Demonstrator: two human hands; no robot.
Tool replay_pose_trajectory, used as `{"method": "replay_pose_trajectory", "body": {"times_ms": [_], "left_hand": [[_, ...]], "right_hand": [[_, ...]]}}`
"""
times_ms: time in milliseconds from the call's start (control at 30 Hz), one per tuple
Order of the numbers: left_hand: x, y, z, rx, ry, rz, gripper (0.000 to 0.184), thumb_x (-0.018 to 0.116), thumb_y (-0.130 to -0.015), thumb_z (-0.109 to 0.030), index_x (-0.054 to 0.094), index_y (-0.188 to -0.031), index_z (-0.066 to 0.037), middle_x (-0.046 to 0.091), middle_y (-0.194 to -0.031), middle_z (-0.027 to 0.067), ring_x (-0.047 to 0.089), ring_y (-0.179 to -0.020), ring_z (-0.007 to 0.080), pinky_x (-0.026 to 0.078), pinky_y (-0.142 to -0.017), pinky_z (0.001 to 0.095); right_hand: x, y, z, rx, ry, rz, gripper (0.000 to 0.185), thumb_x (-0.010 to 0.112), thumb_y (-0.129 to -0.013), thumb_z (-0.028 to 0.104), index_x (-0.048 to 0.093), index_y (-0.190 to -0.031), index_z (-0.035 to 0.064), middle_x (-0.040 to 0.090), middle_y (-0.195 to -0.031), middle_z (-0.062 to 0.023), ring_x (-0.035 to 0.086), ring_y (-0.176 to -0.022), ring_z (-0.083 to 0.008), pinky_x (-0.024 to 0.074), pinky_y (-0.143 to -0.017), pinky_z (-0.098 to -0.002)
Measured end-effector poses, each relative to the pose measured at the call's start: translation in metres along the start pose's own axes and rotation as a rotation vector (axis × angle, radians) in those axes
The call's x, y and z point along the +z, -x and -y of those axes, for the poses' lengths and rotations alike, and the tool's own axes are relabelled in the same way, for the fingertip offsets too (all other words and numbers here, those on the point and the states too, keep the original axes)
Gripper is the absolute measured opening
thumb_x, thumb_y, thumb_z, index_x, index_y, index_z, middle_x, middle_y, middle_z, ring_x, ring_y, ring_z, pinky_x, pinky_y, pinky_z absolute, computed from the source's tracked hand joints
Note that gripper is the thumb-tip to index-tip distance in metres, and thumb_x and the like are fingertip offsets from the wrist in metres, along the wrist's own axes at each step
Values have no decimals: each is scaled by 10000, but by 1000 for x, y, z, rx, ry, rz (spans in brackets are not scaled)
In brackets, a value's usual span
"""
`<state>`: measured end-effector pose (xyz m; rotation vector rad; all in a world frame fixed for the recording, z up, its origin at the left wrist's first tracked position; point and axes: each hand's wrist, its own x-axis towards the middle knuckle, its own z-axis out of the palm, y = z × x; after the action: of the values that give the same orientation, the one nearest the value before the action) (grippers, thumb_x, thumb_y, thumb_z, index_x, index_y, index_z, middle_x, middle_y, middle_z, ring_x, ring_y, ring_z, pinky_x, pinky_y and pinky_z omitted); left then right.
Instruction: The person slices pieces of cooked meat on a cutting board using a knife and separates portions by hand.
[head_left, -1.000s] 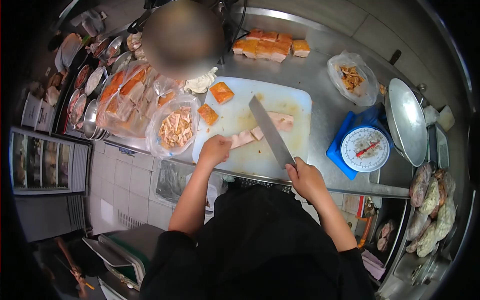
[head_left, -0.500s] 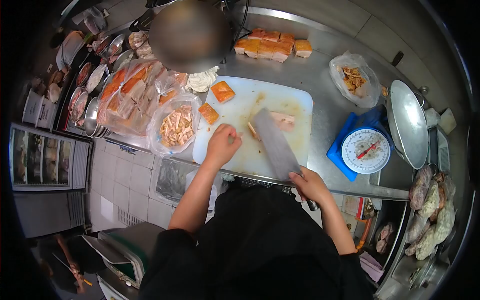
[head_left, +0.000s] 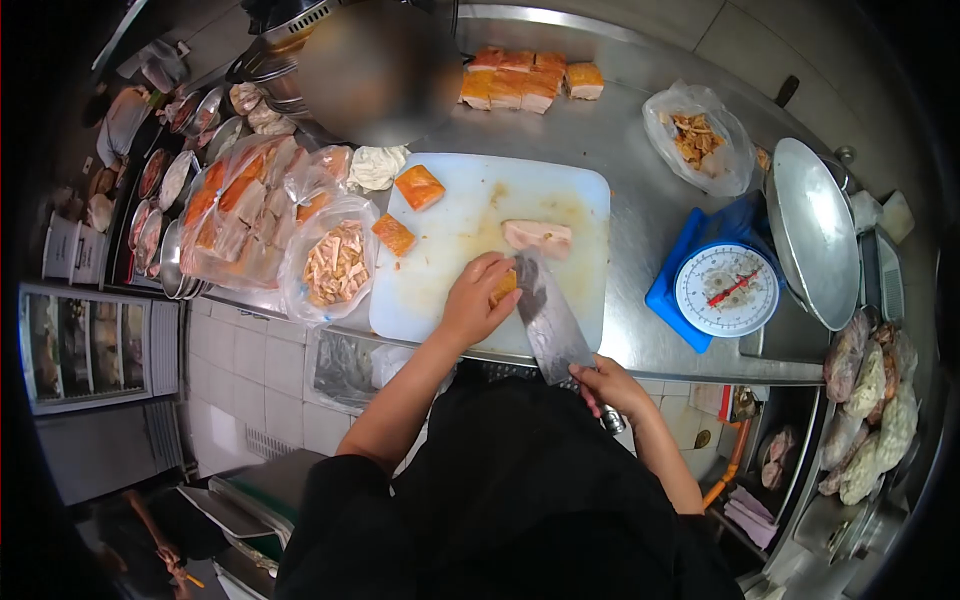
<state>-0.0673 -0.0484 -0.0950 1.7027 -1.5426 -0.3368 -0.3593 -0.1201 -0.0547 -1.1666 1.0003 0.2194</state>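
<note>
My right hand [head_left: 608, 385] grips the handle of a cleaver [head_left: 552, 325], whose smeared blade slants over the front of the white cutting board [head_left: 425, 300]. My left hand [head_left: 475, 303] is closed around a small golden-skinned piece of roast pork [head_left: 503, 287], close to the blade's left edge. Part of that piece is covered by my fingers. Just beyond the blade tip lies a pale slab of pork [head_left: 538, 238] on the board. Two orange-skinned pork pieces, a larger block [head_left: 419, 187] and a smaller block [head_left: 394, 235], sit at the board's left side.
Left of the board is a plastic bag of pork strips [head_left: 335, 265], beside a large bag of roast pork [head_left: 240, 215]. A blue scale [head_left: 725, 290] with a metal pan [head_left: 812, 235] stands right. Pork blocks [head_left: 512, 80] and another bag [head_left: 698, 140] are behind.
My left hand has moved right and closed on a pork piece. The cleaver has come back toward me, uncovering more of the pale slab. The camera view has shifted slightly.
</note>
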Motion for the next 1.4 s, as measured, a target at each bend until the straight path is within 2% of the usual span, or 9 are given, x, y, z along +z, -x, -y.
{"method": "replay_pose_trajectory", "body": {"times_ms": [233, 467, 900, 967, 1033, 1167, 1267, 1333, 1400], "left_hand": [[26, -7, 5, -237, -95, -354, 373, 709, -926, -176, 626, -1254, -21, 562, -1404, 213, 547, -1289, 399, 459, -1090, 474], [28, -26, 8, -149, -57, -486, 277, 683, -891, -61, 637, -1159, -7, 604, -1354, 211, 568, -1259, 419, 467, -1080, 474], [79, -242, -134, 479, 240, -422, 232, 726, -884, -141, 653, -1075, -32, 661, -1232, 183, 622, -1149, 403, 484, -1056, 511], [111, -308, -147, 348, 360, -352, 226, 703, -943, -175, 648, -1078, -2, 690, -1164, 156, 655, -1104, 355, 529, -992, 477], [155, -392, -145, -159, 623, 28, 353, 684, -986, -301, 617, -1121, 19, 699, -1076, 114, 669, -1071, 307, 566, -914, 444], [269, -506, -105, -686, 1226, 263, 561, 678, -978, -452, 585, -1241, 35, 671, -1175, 132, 665, -1091, 274, 590, -869, 400], [320, -534, -81, -648, 1075, 247, 746, 707, -927, -538, 538, -1360, 46, 615, -1312, 213, 619, -1204, 316, 544, -1001, 409], [308, -517, -81, -290, 167, -145, 834, 699, -911, -547, 475, -1493, 7, 513, -1486, 241, 410, -1453, 388, 333, -1197, 500], [309, -517, -60, -144, -21, -305, 882, 757, -829, -593, 536, -1419, 25, 459, -1519, 266, 409, -1434, 400, 311, -1213, 458]], "right_hand": [[24, -41, 37, -34, 70, 176, 291, 574, -1049, 310, 528, -995, 28, 535, -579, -48, 516, -406, -170, 438, -421, -322], [18, -35, 49, -93, 31, 278, 274, 579, -1041, 298, 539, -1027, 27, 536, -595, -53, 534, -434, -165, 448, -411, -320], [-65, 90, 76, -275, -48, -330, 284, 592, -1052, 313, 568, -1065, 31, 566, -590, -34, 564, -447, -147, 452, -442, -310], [-82, 96, 73, -268, -80, -456, 324, 580, -1052, 310, 586, -1172, 9, 584, -588, -43, 580, -458, -158, 462, -453, -321], [-88, 98, 63, -205, -100, -493, 325, 580, -1052, 311, 587, -1169, 8, 586, -594, -48, 575, -456, -159, 461, -452, -321], [-83, 97, 27, -19, -165, -423, 356, 600, -1044, 349, 601, -1146, 7, 607, -638, -84, 585, -506, -170, 471, -486, -333], [-81, 102, -5, 5, 41, -460, 391, 624, -1033, 381, 625, -1134, 4, 641, -705, -119, 632, -634, -214, 497, -590, -370], [-89, 105, -9, 6, 222, -496, 404, 637, -1027, 394, 639, -1134, 5, 662, -744, -134, 653, -709, -236, 505, -650, -388], [-93, 110, -4, -27, 66, -479, 443, 646, -1016, 432, 660, -1183, 22, 711, -873, -161, 668, -835, -273, 509, -769, -396]]}}
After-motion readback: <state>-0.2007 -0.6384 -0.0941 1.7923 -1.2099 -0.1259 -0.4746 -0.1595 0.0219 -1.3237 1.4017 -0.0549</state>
